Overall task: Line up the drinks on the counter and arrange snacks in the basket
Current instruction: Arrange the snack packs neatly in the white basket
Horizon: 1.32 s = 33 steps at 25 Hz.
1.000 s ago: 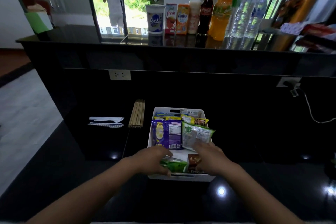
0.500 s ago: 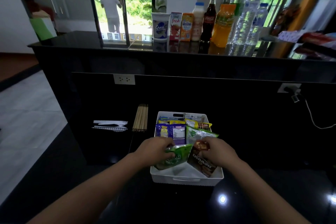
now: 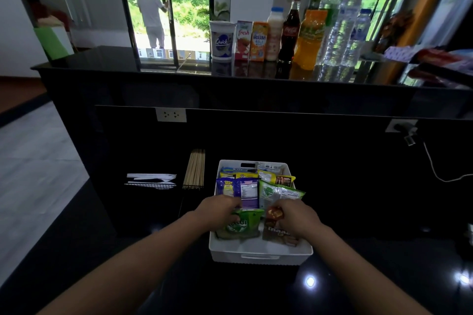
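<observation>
A white basket (image 3: 259,254) sits on the black lower counter, holding several snack packets stood on edge. My left hand (image 3: 220,210) grips the top of a green snack packet (image 3: 242,225) at the basket's front left. My right hand (image 3: 297,215) holds a brown snack packet (image 3: 275,229) upright at the front right. Behind them stand a purple packet (image 3: 242,190) and a pale green packet (image 3: 277,194). On the raised counter a row of drinks runs from a white cup (image 3: 222,41) past cartons and a cola bottle (image 3: 289,30) to water bottles (image 3: 343,30).
Wooden skewers (image 3: 195,169) and white plastic cutlery (image 3: 152,180) lie left of the basket. A wall socket (image 3: 171,115) and a plugged cable (image 3: 432,166) are on the black panel. A person (image 3: 151,15) stands outside the glass door. Packets lie far right (image 3: 445,59).
Both hands lifted the green and brown packets from lying flat in the basket's front and now hold them upright behind the front wall.
</observation>
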### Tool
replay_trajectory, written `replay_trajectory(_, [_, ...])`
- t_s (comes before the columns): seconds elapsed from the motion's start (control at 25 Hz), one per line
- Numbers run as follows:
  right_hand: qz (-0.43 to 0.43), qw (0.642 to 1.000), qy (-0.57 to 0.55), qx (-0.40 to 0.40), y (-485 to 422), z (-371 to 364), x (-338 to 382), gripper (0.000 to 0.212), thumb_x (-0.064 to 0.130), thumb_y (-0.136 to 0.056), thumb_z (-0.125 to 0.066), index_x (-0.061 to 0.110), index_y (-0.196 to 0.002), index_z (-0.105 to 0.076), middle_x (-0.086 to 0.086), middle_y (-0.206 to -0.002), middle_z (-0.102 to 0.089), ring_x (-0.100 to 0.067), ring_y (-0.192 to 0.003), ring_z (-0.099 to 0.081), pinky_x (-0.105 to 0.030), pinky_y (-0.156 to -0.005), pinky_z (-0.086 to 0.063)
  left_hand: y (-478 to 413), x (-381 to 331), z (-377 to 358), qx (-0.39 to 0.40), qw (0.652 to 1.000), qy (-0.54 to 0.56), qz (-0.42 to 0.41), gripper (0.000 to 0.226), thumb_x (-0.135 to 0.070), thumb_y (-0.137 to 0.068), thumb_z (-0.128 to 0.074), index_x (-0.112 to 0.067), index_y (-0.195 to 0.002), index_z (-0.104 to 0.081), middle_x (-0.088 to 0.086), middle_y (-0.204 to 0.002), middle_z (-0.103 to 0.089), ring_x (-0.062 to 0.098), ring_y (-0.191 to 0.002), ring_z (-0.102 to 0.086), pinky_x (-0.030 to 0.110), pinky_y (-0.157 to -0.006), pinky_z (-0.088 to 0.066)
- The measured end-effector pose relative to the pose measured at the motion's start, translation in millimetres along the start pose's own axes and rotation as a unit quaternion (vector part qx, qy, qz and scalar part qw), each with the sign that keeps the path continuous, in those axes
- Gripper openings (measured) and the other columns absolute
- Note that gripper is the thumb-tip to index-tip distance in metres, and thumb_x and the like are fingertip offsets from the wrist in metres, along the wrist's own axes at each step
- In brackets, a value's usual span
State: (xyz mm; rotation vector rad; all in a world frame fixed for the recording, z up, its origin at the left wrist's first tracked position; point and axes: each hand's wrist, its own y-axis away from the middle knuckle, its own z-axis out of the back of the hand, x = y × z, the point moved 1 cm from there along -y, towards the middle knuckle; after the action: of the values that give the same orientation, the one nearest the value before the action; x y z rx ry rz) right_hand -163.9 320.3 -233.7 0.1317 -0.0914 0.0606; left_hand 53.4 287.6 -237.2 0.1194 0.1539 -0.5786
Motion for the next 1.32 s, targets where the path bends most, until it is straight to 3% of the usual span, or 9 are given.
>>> replay_trajectory(0.16, [0.010,1.000,0.004,-0.019,-4.4,-9.5,-2.6,0.053,0.008,-0.082,-0.055,0.036,-0.127,-0.056,-0.002,-0.122,-0.065,-0.026,-0.115,-0.057,-0.036,-0.085,-0.049,-8.4,4.5,-12.7,-0.038,0.999,-0.019,0.007,0.043,-0.030,-0.094,-0.051,-0.020,-0.135,-0.045,0.008,-0.130,-0.057,0.027,-0.115,-0.054,0.036,-0.089,-0.047])
replay_trajectory(0.4, [0.012,0.998,-0.030,-0.056,-13.5,-17.1,-6.7,0.054,0.006,-0.079,-0.055,0.030,-0.127,-0.054,-0.005,-0.121,-0.064,-0.028,-0.111,-0.058,-0.037,-0.082,-0.051,-10.7,14.6,-28.9,-0.131,0.990,-0.043,0.034,0.053,-0.034,-0.093,-0.050,-0.027,-0.143,-0.034,-0.002,-0.143,-0.045,0.018,-0.131,-0.040,0.034,-0.106,-0.031])
replay_trajectory(0.56, [0.022,0.997,-0.055,-0.058,-9.1,-21.2,-11.7,0.062,0.016,-0.079,-0.062,0.031,-0.137,-0.045,0.000,-0.135,-0.055,-0.026,-0.122,-0.047,-0.036,-0.097,-0.042,8.2,24.7,-41.6,-0.194,0.979,-0.012,0.053,0.064,-0.055,-0.088,-0.050,-0.029,-0.144,-0.030,0.002,-0.152,-0.030,0.022,-0.139,-0.023,0.039,-0.113,-0.021])
replay_trajectory(0.72, [-0.012,0.988,-0.120,-0.101,12.2,-32.0,-16.2,0.081,0.035,-0.082,-0.070,0.025,-0.149,-0.027,-0.001,-0.153,-0.032,-0.027,-0.136,-0.026,-0.040,-0.111,-0.030,29.7,36.7,-63.5,-0.166,0.972,0.104,0.127,0.103,-0.073,-0.070,-0.058,-0.030,-0.150,-0.008,-0.001,-0.158,-0.006,0.023,-0.144,-0.007,0.045,-0.116,-0.015])
replay_trajectory(0.84, [-0.107,0.950,-0.254,-0.145,27.2,-46.0,-27.2,0.096,0.038,-0.078,-0.076,0.017,-0.152,-0.018,-0.004,-0.157,-0.025,-0.030,-0.138,-0.021,-0.045,-0.110,-0.030,31.2,39.4,-78.6,-0.118,0.916,0.313,0.223,0.126,-0.065,-0.059,-0.075,-0.023,-0.151,0.001,0.002,-0.160,-0.004,0.024,-0.145,-0.007,0.045,-0.117,-0.017])
replay_trajectory(0.92, [-0.178,0.915,-0.350,-0.095,26.9,-55.0,-41.7,0.101,0.036,-0.078,-0.078,0.014,-0.154,-0.015,-0.007,-0.158,-0.025,-0.033,-0.141,-0.021,-0.046,-0.112,-0.026,25.5,41.2,-82.4,-0.058,0.856,0.445,0.256,0.129,-0.050,-0.060,-0.084,-0.017,-0.152,0.000,0.007,-0.157,-0.020,0.027,-0.142,-0.022,0.044,-0.115,-0.024])
replay_trajectory(1.0, [-0.187,0.857,-0.480,-0.012,23.8,-69.9,-55.4,0.085,0.027,-0.078,-0.079,0.012,-0.148,-0.033,-0.009,-0.148,-0.044,-0.030,-0.133,-0.042,-0.043,-0.108,-0.036,21.3,43.2,-86.6,-0.014,0.791,0.556,0.257,0.125,-0.044,-0.057,-0.088,-0.017,-0.151,-0.010,0.006,-0.146,-0.042,0.025,-0.130,-0.045,0.046,-0.110,-0.035])
replay_trajectory(1.12, [-0.150,0.789,-0.591,0.075,18.4,-85.4,-67.1,0.048,0.024,-0.073,-0.082,0.020,-0.118,-0.066,-0.005,-0.114,-0.073,-0.020,-0.100,-0.070,-0.038,-0.094,-0.053,17.5,41.4,-96.1,-0.005,0.757,0.613,0.226,0.095,-0.040,-0.055,-0.087,-0.022,-0.136,-0.041,0.002,-0.126,-0.063,0.019,-0.111,-0.062,0.040,-0.099,-0.048])
replay_trajectory(1.32, [-0.137,0.746,-0.643,0.107,-0.4,-86.5,-72.4,0.058,0.029,-0.059,-0.086,0.017,-0.112,-0.067,-0.008,-0.109,-0.074,-0.030,-0.101,-0.070,-0.050,-0.099,-0.049,12.6,26.9,-91.9,-0.035,0.711,0.672,0.205,0.048,-0.018,-0.075,-0.078,-0.020,-0.118,-0.057,0.001,-0.111,-0.071,0.019,-0.102,-0.067,0.033,-0.088,-0.053])
